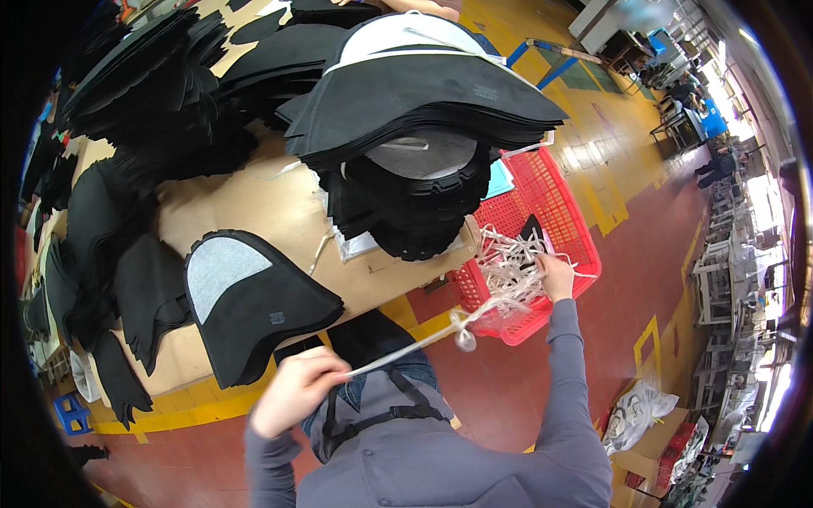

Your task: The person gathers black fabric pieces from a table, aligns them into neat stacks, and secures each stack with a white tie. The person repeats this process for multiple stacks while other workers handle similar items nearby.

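Observation:
My left hand point(301, 389) pinches the end of a white fabric strip point(405, 349) in front of my waist. The strip runs taut up to the right and has a knotted clump point(463, 331) along it. It leads to a tangle of white strips point(512, 275) in a red plastic basket point(576, 216). Over that basket, my right hand point(556, 277) is closed on some of the tangled strips; its fingertips are partly hidden. Near my left hand lies a stack of curved black cut pieces point(275, 313) with a grey-white patch on top.
A brown-covered table point(212, 190) carries several stacks of black pieces point(144, 102). One tall stack point(415, 102), tied with white strip, stands at the table's right side. A blue stool point(73, 413) is at lower left. Bagged goods point(635, 415) and a cardboard box point(652, 449) sit on the floor at right.

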`<state>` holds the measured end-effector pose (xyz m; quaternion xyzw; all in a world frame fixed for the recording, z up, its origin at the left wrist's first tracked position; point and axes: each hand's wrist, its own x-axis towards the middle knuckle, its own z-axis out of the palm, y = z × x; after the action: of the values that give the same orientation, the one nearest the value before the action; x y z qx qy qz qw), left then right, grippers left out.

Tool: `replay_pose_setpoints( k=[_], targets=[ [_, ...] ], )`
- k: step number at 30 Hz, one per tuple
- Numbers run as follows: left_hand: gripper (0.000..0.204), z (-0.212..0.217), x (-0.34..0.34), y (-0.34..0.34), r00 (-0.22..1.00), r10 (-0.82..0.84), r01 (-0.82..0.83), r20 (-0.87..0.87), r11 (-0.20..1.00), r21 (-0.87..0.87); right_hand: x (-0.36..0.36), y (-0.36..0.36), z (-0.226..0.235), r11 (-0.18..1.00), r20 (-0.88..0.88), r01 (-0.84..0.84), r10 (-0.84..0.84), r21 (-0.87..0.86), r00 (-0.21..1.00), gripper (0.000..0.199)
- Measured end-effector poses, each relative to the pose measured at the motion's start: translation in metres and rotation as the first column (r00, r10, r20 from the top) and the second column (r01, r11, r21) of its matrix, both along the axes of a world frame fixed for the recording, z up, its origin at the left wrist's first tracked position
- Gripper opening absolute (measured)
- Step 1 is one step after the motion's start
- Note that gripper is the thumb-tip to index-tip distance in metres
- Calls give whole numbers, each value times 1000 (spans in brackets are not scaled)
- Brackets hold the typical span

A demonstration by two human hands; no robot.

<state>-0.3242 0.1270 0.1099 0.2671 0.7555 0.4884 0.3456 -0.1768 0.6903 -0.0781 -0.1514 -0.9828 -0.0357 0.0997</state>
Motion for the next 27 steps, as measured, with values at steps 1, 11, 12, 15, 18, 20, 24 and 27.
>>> replay_pose_setpoints(
  k=[1,11,12,15,18,20,24,27],
  targets=[
    [6,9,-2,-22,999,32,-32,-36,999,-15,-5,8,-6,999,-86,42,-41,4,995,23],
    [4,64,19,-89,884,438,-446,-166,895,-12,-55,-56,83,842,176,47,58,-537,983,62],
    [4,56,19,-73,909,373,-387,-186,921,-46,-79,-122,125,749,77,-128,233,-650,969,64],
    [9,42,19,-16,947,261,-263,-188,965,17,-106,-287,203,-50,-251,-292,657,-955,711,83],
    [11,36,20,-23,946,205,-214,-251,977,-11,-124,-363,209,-61,-106,-99,824,-993,556,65],
    [17,54,13,-65,926,241,-235,-290,970,57,-144,-371,218,-131,-91,11,740,-991,666,26],
    [21,45,5,-169,837,364,-411,-409,911,-29,-200,-363,219,146,-191,-433,741,-890,643,13],
    [19,3,-17,-202,748,511,-580,-423,813,-44,-243,-381,186,269,-124,-373,640,-888,758,16]
  ],
)
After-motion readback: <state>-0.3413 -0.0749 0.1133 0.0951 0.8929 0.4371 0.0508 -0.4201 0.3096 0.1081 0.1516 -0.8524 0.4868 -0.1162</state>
